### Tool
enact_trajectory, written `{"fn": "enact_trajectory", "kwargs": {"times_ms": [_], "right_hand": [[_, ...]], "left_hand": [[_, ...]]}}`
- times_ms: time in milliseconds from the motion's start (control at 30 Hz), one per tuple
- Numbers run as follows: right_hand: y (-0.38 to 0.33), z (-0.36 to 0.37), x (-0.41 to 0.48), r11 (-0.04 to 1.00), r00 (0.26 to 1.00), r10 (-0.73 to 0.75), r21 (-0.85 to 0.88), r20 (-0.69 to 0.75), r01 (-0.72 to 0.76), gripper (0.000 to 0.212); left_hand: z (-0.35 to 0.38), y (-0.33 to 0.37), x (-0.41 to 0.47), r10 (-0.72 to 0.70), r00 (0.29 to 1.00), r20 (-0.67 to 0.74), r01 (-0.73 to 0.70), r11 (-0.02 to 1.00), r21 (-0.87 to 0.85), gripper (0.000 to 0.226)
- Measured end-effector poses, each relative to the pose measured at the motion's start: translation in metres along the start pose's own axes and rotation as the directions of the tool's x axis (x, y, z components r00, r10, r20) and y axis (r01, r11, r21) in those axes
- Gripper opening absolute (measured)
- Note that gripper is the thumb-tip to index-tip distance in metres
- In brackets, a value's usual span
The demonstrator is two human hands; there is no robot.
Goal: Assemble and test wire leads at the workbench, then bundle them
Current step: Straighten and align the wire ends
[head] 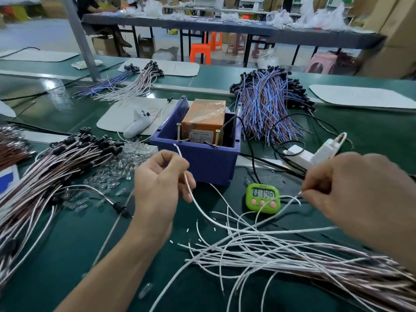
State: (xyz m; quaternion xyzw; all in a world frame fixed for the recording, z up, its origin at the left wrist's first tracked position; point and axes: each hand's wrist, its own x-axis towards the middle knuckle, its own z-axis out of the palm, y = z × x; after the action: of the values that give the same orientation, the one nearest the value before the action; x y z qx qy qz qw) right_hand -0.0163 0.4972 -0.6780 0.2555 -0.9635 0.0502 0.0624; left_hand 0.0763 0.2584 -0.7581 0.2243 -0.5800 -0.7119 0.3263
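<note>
1. Pinches with the left hand (157,183) one white wire (193,199) between thumb and curled fingers, raised above the green bench (67,244) and just in front of the blue bin (202,161).
2. Shows the short upper end of this wire free above the fingers, pointing up toward the front wall of the bin, and the long part hanging down and curving right into the loose wire pile (315,255).
3. Nips with the right hand (351,194) the tip of a thin white strand (289,199), fingers curled tightly, just to the right of the green timer (263,198).
4. Not possible to tell whether this strand and the wire in the left hand are the same one.
5. On the bench below the right hand: the loose wire pile, white and brown, spread toward the lower right corner.
6. At the left: a heap of leads with black caps (56,163), flat on the bench, beside a scatter of small clear parts (117,174).
7. Inside the bin: an orange box (203,118), with two upright screws (179,131) at its front.
8. Further back, right of the bin: a bundle of blue and brown leads (270,102); nearer to the right hand, a white power strip (301,154).
</note>
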Motion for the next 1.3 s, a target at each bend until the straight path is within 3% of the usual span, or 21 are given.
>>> {"fn": "enact_trajectory", "kwargs": {"times_ms": [100,200,367,433,533,600,700,767,867,933,1000,1067,1133,1233,1300], "right_hand": [[0.019,0.011,-0.017,0.982,0.995,0.102,-0.162,0.019,-0.097,0.018],[0.023,0.029,-0.032,0.973,0.993,0.114,-0.203,0.026,-0.106,0.009],[0.015,0.074,-0.046,0.994,0.993,0.092,0.046,0.069,-0.095,0.009],[0.011,0.091,-0.05,0.97,0.997,0.066,0.232,0.041,-0.074,0.004],[0.003,0.109,-0.055,0.916,0.999,0.052,0.4,-0.013,-0.043,0.006],[0.003,0.117,-0.056,0.885,0.998,0.057,0.464,-0.035,-0.035,0.008],[0.007,0.122,-0.056,0.859,0.997,0.056,0.511,-0.061,-0.017,0.009],[0.009,0.119,-0.055,0.839,0.995,0.031,0.544,-0.09,0.023,0.001],[0.012,0.114,-0.055,0.775,0.999,-0.035,0.632,0.011,0.02,0.038],[0.013,0.112,-0.055,0.78,0.99,-0.098,0.625,0.101,0.014,0.059],[0.015,0.111,-0.055,0.808,0.975,-0.154,0.589,0.159,0.032,0.073],[0.016,0.108,-0.053,0.823,0.959,-0.204,0.565,0.195,0.06,0.078],[0.017,0.107,-0.052,0.82,0.953,-0.23,0.566,0.197,0.081,0.075],[0.018,0.109,-0.05,0.79,0.967,-0.203,0.609,0.157,0.067,0.055],[0.017,0.11,-0.05,0.774,0.973,-0.185,0.63,0.136,0.06,0.039]], "left_hand": [[0.005,-0.01,-0.01,-0.068,0.989,0.131,0.052,0.991,0.127,0.015],[0.01,-0.02,-0.015,-0.203,0.966,0.162,0.134,0.924,0.359,0.014],[0.01,-0.03,-0.013,-0.269,0.954,0.135,0.098,0.703,0.705,0.008],[0.01,-0.032,-0.014,-0.224,0.967,0.121,0.039,0.599,0.8,0.01],[0.007,-0.031,-0.016,0.017,0.992,0.129,-0.127,0.332,0.935,0.015],[0.006,-0.031,-0.021,0.151,0.964,0.219,-0.251,0.242,0.937,0.02],[0.008,-0.028,-0.031,0.224,0.872,0.435,-0.489,0.351,0.798,0.017],[0.009,-0.026,-0.034,0.167,0.795,0.583,-0.584,0.473,0.66,0.021],[0.011,-0.027,-0.036,-0.087,0.629,0.772,-0.6,0.578,0.554,0.057],[0.012,-0.032,-0.038,-0.199,0.531,0.824,-0.629,0.559,0.54,0.078],[0.015,-0.037,-0.04,-0.23,0.486,0.843,-0.675,0.515,0.529,0.088],[0.017,-0.04,-0.04,-0.217,0.489,0.845,-0.697,0.485,0.527,0.083],[0.018,-0.043,-0.039,-0.174,0.54,0.824,-0.655,0.527,0.541,0.064],[0.019,-0.049,-0.044,-0.116,0.636,0.763,-0.569,0.598,0.565,0.04],[0.021,-0.051,-0.049,-0.059,0.655,0.754,-0.583,0.595,0.553,0.031]]}}
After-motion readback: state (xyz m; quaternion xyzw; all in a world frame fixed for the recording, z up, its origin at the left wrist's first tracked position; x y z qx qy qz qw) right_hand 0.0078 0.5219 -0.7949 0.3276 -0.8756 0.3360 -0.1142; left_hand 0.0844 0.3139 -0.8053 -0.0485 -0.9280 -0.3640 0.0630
